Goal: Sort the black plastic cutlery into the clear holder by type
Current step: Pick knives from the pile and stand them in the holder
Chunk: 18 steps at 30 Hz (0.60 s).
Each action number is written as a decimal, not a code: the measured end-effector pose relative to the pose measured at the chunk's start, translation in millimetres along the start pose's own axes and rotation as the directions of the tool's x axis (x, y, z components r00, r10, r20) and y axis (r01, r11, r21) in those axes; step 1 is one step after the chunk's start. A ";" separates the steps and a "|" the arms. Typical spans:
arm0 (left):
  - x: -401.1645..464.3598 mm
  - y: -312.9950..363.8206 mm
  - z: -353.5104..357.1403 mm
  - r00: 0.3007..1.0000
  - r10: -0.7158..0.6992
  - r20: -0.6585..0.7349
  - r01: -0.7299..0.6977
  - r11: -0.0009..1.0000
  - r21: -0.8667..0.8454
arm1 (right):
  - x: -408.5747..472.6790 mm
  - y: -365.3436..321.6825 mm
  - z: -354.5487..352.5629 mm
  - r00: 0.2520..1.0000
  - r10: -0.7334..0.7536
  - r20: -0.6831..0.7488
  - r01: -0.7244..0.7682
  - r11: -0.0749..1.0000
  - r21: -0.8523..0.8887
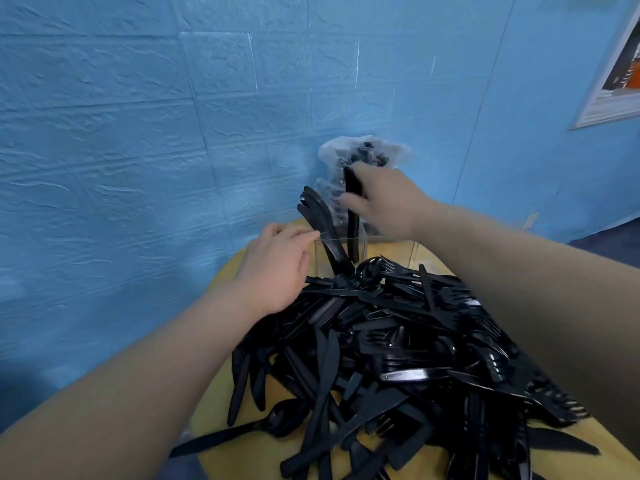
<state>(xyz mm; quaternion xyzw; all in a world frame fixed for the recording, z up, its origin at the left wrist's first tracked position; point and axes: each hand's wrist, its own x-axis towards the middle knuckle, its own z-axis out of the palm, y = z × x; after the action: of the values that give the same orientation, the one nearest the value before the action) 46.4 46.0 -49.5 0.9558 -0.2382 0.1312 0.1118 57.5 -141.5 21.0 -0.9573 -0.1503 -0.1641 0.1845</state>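
A big heap of black plastic cutlery (398, 348) covers the round yellow table (242, 424): knives, forks and spoons mixed together. Behind the heap stands the clear holder (372, 245). Several black pieces (317, 223) lean out of its left compartment. My left hand (277, 268) rests on the holder's left front corner with fingers curled over the rim. My right hand (384, 199) is above the holder and grips a black piece (353, 220) held upright, its lower end down inside the middle compartment. Which type that piece is I cannot tell.
A clear plastic bag (363, 157) with more black cutlery stands against the blue brick-pattern wall (138, 133) right behind the holder. A framed poster (616, 74) hangs at the upper right. Cutlery reaches the table's near and right edges.
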 end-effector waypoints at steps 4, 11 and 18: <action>0.0 -1.1 0.1 1.000 -0.023 -0.015 0.022 0.996 -0.087 | 8.5 2.2 27.6 0.993 -0.027 0.114 0.024 0.999 0.030; -12.9 -1.5 -2.7 0.991 -0.131 -0.018 0.125 0.971 -0.202 | -5.9 2.5 35.2 0.997 0.058 0.053 -0.065 0.987 0.146; -43.3 16.3 -8.0 0.997 -0.069 -0.020 0.065 0.988 -0.138 | -66.4 -10.4 20.1 0.997 0.076 0.006 -0.075 0.974 0.214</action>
<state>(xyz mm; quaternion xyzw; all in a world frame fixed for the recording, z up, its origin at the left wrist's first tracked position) 0.0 52.6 -52.8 0.9516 -0.2129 0.1225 0.1847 -0.7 -139.3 -18.1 -0.9368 -0.1304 -0.1409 0.2926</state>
